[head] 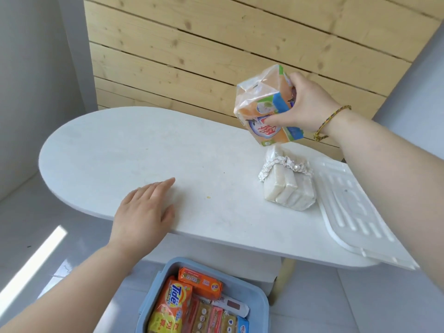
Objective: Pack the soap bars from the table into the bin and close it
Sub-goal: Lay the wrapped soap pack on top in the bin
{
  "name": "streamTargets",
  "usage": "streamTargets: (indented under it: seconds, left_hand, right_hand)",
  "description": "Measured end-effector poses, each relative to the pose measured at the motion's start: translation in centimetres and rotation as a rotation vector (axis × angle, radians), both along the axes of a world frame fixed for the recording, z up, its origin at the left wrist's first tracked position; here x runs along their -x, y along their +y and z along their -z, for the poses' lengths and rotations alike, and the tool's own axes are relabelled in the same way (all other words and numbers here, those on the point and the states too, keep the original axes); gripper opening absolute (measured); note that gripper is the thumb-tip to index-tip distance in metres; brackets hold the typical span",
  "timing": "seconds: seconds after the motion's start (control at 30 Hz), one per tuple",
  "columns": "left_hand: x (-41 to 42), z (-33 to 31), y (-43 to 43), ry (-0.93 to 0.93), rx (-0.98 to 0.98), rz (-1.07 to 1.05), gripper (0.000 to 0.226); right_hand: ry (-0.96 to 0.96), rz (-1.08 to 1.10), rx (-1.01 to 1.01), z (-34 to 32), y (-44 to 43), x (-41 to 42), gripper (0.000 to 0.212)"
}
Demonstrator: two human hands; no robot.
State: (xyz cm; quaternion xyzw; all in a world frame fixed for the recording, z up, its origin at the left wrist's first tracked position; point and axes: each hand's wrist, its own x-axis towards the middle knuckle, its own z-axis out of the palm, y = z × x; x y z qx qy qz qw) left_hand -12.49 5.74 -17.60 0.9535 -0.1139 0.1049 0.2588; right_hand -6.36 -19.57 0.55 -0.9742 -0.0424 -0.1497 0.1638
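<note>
Looking down on an open blue bin (156, 284) standing on the floor (72, 248) just in front of the table's near edge, partly under it. Seeing soap bars (174, 299) packed inside it: a yellow-and-orange wrapped one, an orange one beside it, and more standing on edge.

Laying the left hand (144, 215) palm down on the table (120, 145) at its near edge, fingers (163, 186) straight and close together, gripping nothing.

Seeing a bundle of white soap bars (289, 186) lying on the table toward its right end, wrapped in clear film and tied with a patterned ribbon (283, 164) carrying a pearl-like bead. Seeing the white lid (348, 210) lying flat at the table's right end, just beside the bundle, one corner hanging over the near edge.

Holding a soap pack (264, 106) in the right hand (305, 104), in the air above the table's far right part, over the bundle and apart from it. Clamping the right fingers (295, 79) and thumb round the pack's side, the pack tilting. Wearing a beaded bracelet (332, 121) on that wrist.

Facing a pale plank wall (192, 44) behind the table.
</note>
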Motion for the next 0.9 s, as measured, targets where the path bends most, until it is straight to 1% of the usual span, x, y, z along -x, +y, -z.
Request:
streamTargets:
  seconds: [0.1, 0.2, 0.23, 0.3, 0.37, 0.43, 0.5, 0.57, 0.6, 0.67, 0.7, 0.77, 0.8, 0.9]
  left_hand:
    - [1.3, -0.4, 0.7, -0.049, 0.075, 0.063, 0.047]
    - [3.7, -0.6, 1.3, -0.236, 0.080, 0.091, 0.030]
    - [4.6, -0.6, 1.6, -0.282, 0.081, 0.103, 0.028]
    - [6.2, 0.1, 2.2, -0.314, 0.075, 0.150, 0.034]
    - [7.4, 1.9, 2.6, -0.284, 0.044, 0.168, 0.032]
    - [8.0, 4.2, 2.7, -0.116, 0.052, 0.122, 0.020]
    - [8.0, 7.1, 2.6, 0.161, 0.086, 0.009, 0.024]
    - [7.8, 9.7, 2.6, 0.407, 0.113, -0.085, 0.031]
    - [7.8, 10.9, 2.5, 0.498, 0.120, -0.112, 0.034]
    - [7.6, 12.7, 2.2, 0.627, 0.136, -0.158, 0.040]
    - [7.5, 13.5, 2.0, 0.684, 0.147, -0.170, 0.043]
    - [7.3, 14.7, 1.6, 0.768, 0.180, -0.181, 0.047]
    - [7.1, 15.2, 1.4, 0.800, 0.192, -0.187, 0.048]
    - [6.7, 16.6, 0.7, 0.882, 0.200, -0.211, 0.049]
  right_hand:
    - [0.031, -0.040, -0.076, -0.8, 1.3, 4.0, 0.052]
    - [0.111, -0.068, -0.135, -0.9, 2.5, 8.4, 0.051]
    - [0.143, -0.069, -0.141, -0.8, 2.9, 9.7, 0.051]
    - [0.215, -0.083, -0.166, -0.1, 3.4, 12.2, 0.058]
    - [0.305, -0.117, -0.203, 1.2, 3.9, 14.5, 0.061]
    - [0.407, -0.136, -0.204, 3.5, 4.3, 16.2, 0.057]
    - [0.533, -0.121, -0.173, 6.9, 4.8, 17.3, 0.047]
    - [0.660, -0.084, -0.115, 11.3, 5.6, 18.0, 0.045]
    - [0.727, -0.055, -0.101, 13.8, 5.9, 18.1, 0.046]
    - [0.842, 0.032, -0.099, 18.9, 6.5, 18.0, 0.047]
    - [0.900, 0.097, -0.124, 21.3, 6.7, 17.7, 0.053]
    - [0.982, 0.241, -0.222, 25.5, 7.0, 17.2, 0.067]
    - [1.002, 0.317, -0.279, 27.4, 7.1, 16.9, 0.071]
    - [1.010, 0.545, -0.485, 31.7, 7.1, 16.0, 0.073]
